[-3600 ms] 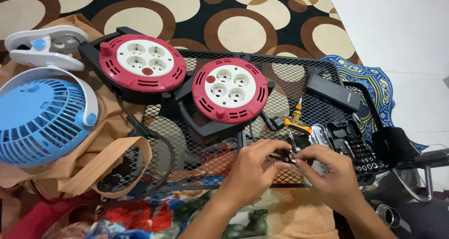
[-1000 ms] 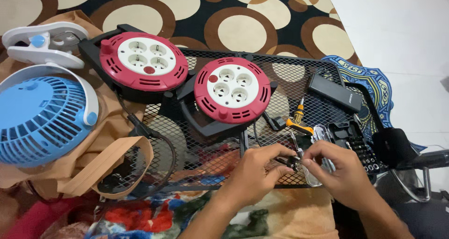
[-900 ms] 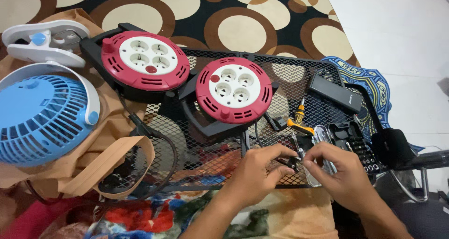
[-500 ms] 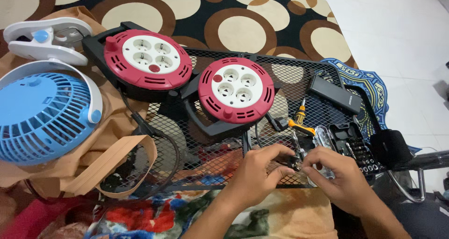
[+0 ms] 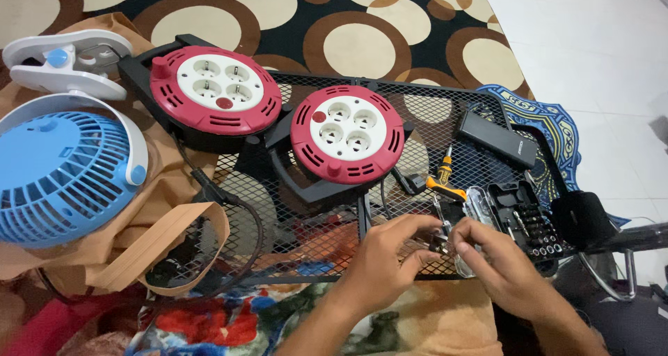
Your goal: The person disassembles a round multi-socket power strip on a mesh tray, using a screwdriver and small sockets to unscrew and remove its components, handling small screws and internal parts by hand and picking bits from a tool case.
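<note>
Head view: my left hand (image 5: 386, 262) and right hand (image 5: 497, 258) pinch a small metal part (image 5: 440, 243), probably a bit, over the black mesh rack (image 5: 313, 210) beside the bit case (image 5: 518, 220). Risk: it slips through the mesh.

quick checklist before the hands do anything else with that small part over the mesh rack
1. Both hands on the small part: left hand and right hand meet at the small metal part. Ok.
2. Grip secure: fingers hide most of it. Cannot tell.
3. Bit case within reach: open, just beyond the right hand. Ok.
4. Screwdriver to hand: lies on the mesh rack, untouched. Ok.
5. Drop risk: the rack is open mesh, so small parts could fall through. Not ok.
6. Cord reels out of the way: behind the hands, apart. Ok.
</note>
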`<state>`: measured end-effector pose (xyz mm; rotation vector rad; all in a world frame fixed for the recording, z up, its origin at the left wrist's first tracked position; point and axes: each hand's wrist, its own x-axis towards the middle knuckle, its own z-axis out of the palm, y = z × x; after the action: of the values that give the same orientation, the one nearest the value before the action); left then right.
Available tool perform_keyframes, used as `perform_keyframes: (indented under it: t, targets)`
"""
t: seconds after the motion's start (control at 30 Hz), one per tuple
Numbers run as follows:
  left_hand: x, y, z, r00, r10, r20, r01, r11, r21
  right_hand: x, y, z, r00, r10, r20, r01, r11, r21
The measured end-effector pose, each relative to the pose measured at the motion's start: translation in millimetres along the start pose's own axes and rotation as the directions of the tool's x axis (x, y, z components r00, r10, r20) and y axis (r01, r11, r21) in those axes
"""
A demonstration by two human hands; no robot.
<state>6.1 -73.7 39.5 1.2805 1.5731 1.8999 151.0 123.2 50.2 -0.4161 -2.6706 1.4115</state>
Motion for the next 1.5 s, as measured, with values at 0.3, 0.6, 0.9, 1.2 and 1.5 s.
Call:
perform_keyframes:
  t: [0.3,0.6,0.9,1.2,1.5]
  targets:
    - [-1,-4,7,0.997,-0.074,-0.013,0.072,0.991,-0.108,-2,-1,12,0.997,-0.001,-0.078,-0.01,0.99,-0.141]
    - [-2,-6,1,0.99,-0.124,0.068,0.136,0.966,-0.22,-1,19,13,0.995,-0.034,-0.091,0.044,0.992,0.114]
    - [-2,-7,3,0.961,-0.225,0.16,0.27,0.885,-0.378,-1,46,15,0.985,0.138,-0.107,-0.087,0.92,0.382]
    - [-4,-18,3,0.953,-0.252,0.166,0.302,0.81,-0.503,-4,41,27,0.977,0.177,-0.12,-0.094,0.86,0.502]
    - [-9,-24,-1,0.96,-0.221,0.173,0.28,0.802,-0.528,-8,37,23,0.97,0.077,-0.229,0.016,0.925,0.379]
